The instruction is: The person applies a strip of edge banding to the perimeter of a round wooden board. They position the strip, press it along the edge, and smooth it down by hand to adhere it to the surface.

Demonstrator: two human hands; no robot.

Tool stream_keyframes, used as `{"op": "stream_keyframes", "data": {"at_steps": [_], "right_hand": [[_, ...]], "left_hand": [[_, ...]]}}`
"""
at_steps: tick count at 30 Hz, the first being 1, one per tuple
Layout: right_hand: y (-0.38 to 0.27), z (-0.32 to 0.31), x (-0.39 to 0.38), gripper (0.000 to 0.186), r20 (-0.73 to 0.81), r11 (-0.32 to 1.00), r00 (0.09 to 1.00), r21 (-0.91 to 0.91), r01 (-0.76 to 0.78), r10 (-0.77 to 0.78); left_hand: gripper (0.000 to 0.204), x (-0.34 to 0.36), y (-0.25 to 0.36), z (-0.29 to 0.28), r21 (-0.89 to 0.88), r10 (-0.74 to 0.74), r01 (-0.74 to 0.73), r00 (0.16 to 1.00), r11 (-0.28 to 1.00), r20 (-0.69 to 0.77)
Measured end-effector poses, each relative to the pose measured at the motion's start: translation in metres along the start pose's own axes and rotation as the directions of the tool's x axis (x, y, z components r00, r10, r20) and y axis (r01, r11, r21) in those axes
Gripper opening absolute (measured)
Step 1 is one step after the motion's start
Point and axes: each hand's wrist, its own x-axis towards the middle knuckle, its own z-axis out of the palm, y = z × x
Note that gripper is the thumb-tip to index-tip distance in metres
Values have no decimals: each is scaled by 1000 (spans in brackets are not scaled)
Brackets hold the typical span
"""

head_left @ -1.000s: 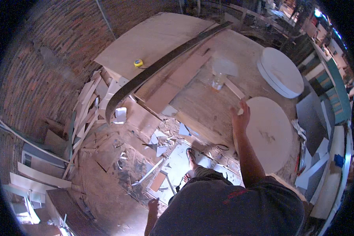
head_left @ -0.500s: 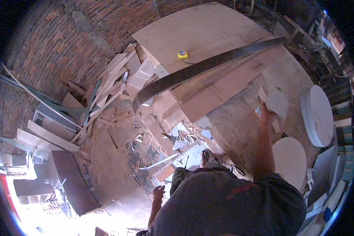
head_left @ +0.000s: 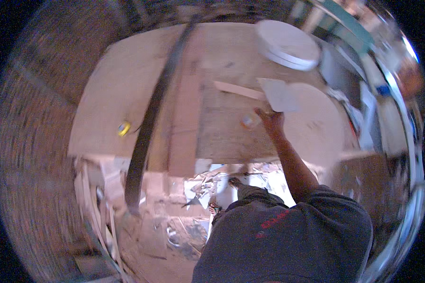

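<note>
My right hand grips a pale grey flat piece with cut corners, held above the worktable. A small clear container with amber contents stands just left of the hand, and a narrow pale strip lies beyond it. A large round pale disc is under and right of my forearm. A long dark curved strip crosses the table on the left, beside a yellow tape measure. The picture is motion-blurred. My left hand is out of view, hidden by my body or the frame.
Two stacked round discs lie at the back right. Scrap boards are piled at lower left. Offcuts and debris litter the floor around my feet. Panels and leaning boards line the right side, and a wall runs along the left.
The view has swung, putting the table more squarely ahead. My right hand now holds the grey piece raised over the disc. My left hand has left the view.
</note>
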Motion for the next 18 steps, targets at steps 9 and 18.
{"op": "stream_keyframes", "data": {"at_steps": [9, 18], "right_hand": [[-1, -210, -103, 53, -375, 990, 925, -98, -97, 54], [46, -391, -145, 60, -745, 890, 666, -273, -365, 44]], "left_hand": [[50, 94, 110, -88, 235, 1, -45, 983, 971, 185], [48, 123, 179, 10, 351, 36, -172, 931, 921, 363]]}}
